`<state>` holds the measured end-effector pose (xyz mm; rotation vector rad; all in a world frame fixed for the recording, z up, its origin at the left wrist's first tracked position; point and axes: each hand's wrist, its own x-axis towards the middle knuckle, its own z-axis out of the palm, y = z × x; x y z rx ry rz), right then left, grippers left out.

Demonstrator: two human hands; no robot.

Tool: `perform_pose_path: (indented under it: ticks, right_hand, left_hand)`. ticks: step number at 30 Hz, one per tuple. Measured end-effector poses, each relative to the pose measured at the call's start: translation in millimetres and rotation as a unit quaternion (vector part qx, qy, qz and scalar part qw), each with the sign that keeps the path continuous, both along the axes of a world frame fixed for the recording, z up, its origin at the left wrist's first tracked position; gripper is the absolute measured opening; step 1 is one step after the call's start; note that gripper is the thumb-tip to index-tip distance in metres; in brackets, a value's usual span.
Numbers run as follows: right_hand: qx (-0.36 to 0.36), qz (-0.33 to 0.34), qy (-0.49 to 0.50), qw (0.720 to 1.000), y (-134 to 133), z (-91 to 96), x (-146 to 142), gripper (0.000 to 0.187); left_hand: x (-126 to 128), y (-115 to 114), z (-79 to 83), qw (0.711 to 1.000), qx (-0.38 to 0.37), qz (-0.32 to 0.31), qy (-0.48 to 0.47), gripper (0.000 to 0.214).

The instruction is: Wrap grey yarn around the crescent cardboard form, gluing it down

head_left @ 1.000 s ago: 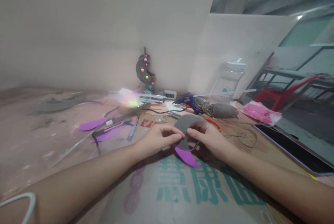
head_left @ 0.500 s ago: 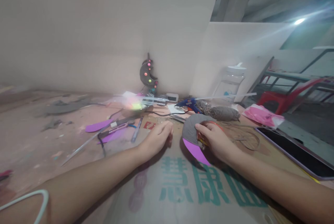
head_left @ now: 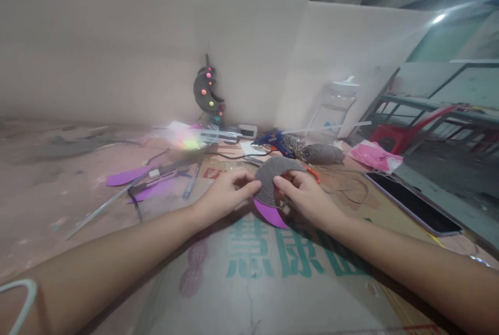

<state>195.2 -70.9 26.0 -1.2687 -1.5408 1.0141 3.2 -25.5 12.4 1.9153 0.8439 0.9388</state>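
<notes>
A crescent shape, mostly wrapped in grey yarn with a bare purple section at its lower end, is held above the cardboard. My right hand pinches it on the right, thumb on the front of the yarn. At its left edge, my left hand closes with thumb and fingers around the rim; the fingertips behind are hidden. An orange handle loop, perhaps of scissors, shows just beyond my right hand. I cannot tell whether it touches that hand.
Behind lie a blue glue gun, a grey yarn skein and a water bottle. A decorated crescent leans on the wall. Purple pieces and a pen lie left; a phone and pink packet right.
My left hand has moved right and taken hold of the crescent's left edge. The crescent has turned slightly in my right hand. The whole view has shifted a little.
</notes>
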Motion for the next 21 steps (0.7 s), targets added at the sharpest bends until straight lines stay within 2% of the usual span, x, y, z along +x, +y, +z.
perform_pose_path:
  ticks: [6, 9, 14, 21]
  right_hand:
    - [0.003, 0.007, 0.027, 1.0, 0.9, -6.0, 7.3, 0.036]
    - [0.022, 0.004, -0.023, 0.999, 4.4, -9.0, 13.8, 0.034]
    - [0.059, 0.017, -0.081, 0.995, 7.8, -11.4, 16.8, 0.026]
    - [0.126, 0.027, -0.193, 0.973, 1.7, -5.8, 14.6, 0.019]
  left_hand:
    - [-1.1, 3.0, 1.4, 0.997, -0.067, 0.025, -0.035, 0.031]
    - [-1.6, 4.2, 4.1, 0.995, -0.072, 0.048, -0.047, 0.031]
    - [-1.6, 5.9, 3.1, 0.992, -0.083, 0.052, -0.074, 0.032]
    - [-1.8, 9.5, -0.9, 0.99, -0.092, 0.049, -0.092, 0.035]
